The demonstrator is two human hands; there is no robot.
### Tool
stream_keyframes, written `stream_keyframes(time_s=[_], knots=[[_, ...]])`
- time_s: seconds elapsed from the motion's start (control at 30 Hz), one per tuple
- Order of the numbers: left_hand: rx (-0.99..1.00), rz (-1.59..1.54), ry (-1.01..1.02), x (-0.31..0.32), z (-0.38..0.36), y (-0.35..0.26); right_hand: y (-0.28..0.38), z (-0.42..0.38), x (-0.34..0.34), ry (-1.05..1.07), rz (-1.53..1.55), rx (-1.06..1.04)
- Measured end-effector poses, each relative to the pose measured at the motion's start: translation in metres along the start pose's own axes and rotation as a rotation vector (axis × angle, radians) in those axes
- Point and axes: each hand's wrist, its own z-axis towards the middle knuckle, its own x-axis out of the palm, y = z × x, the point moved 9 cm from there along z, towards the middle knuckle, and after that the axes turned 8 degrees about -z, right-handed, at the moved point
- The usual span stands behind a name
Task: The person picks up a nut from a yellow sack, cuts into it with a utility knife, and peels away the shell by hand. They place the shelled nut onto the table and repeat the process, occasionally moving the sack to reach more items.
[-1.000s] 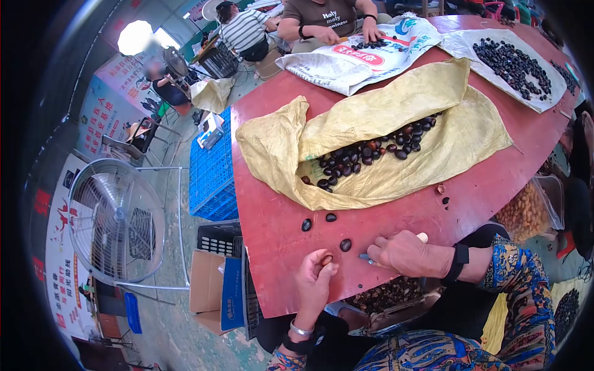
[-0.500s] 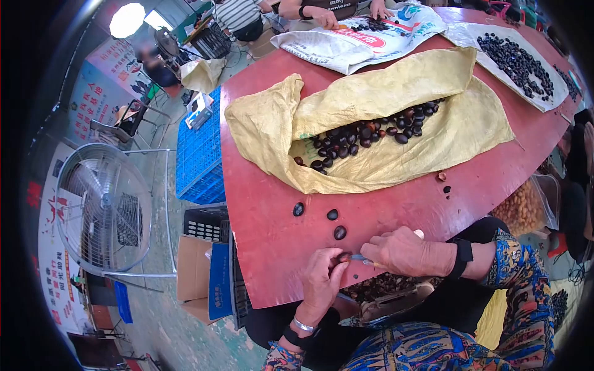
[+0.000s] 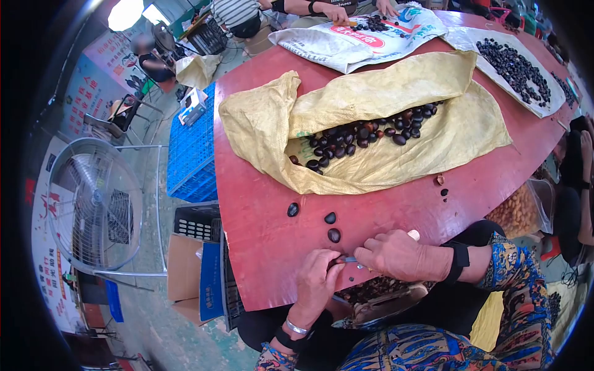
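Note:
Over the near edge of the red table (image 3: 266,266), my left hand (image 3: 314,281) pinches a dark brown nut (image 3: 338,261) between thumb and fingertips, which partly hide it. My right hand (image 3: 399,256) is closed round a small knife (image 3: 350,260); its blade touches the nut, and the pale handle end (image 3: 414,235) shows behind the knuckles. Just beyond my hands lie loose dark nuts (image 3: 334,235). Farther off, a yellow woven sack (image 3: 421,164) lies spread with many glossy dark nuts (image 3: 346,139) in its fold. Shell pieces (image 3: 377,288) fill a container below my hands.
Shell bits (image 3: 440,180) lie on the table at right. Across it, a co-worker's hands (image 3: 334,13) work over a white sack (image 3: 334,46). Another white sheet (image 3: 461,38) holds black nuts. Blue crates (image 3: 192,154), a cardboard box (image 3: 184,266) and a large fan (image 3: 96,198) stand left.
The view has shifted slightly, moving the scene a little left. My left fingers have turned around the nut, which shows less now. The knife stays against it.

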Motion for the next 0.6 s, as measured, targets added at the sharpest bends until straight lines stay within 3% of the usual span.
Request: stream_keyframes(time_s=[0.23,0.43,0.5,0.6], knots=[[0.016,0.026,0.031,-0.0017,0.0048,-0.0055,0.0061,0.0038,-0.0047,-0.055,-0.090,-0.034],[-0.007,0.035,0.051,-0.0009,0.0067,-0.0059,0.0103,0.0037,-0.0075,-0.063,-0.340,-0.052],[0.013,0.036,0.061,-0.0002,0.0052,-0.0078,0.0071,0.0035,0.0019,0.063,-0.298,-0.010],[0.023,0.017,0.053,-0.0015,0.0057,-0.0095,0.0075,0.0050,0.0010,0.085,-0.344,0.000]])
